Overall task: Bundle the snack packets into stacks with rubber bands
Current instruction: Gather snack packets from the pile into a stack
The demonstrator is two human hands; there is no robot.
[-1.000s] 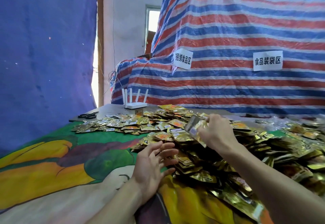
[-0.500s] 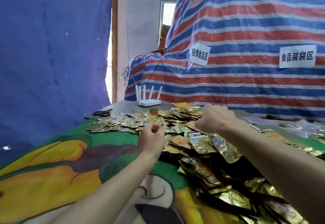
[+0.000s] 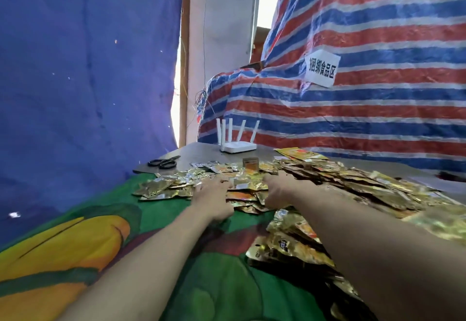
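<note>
The left hand (image 3: 214, 198) and right hand (image 3: 276, 189) both reach into the loose heap of shiny gold foil snack packets (image 3: 340, 179) spread over the green and yellow printed cloth (image 3: 201, 283) on the grey tabletop (image 3: 201, 150), so gathering packets looks to be the step in hand. Both hands are seen from behind with their fingers buried among packets, so I cannot tell whether either grip is wide or holding one. The next move calls for squaring a few packets into a stack and finding a rubber band; none shows.

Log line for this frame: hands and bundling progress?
phase: gathering | left hand: resting on loose snack packets | right hand: among them, grip unclear | banded stacks: none visible
</note>
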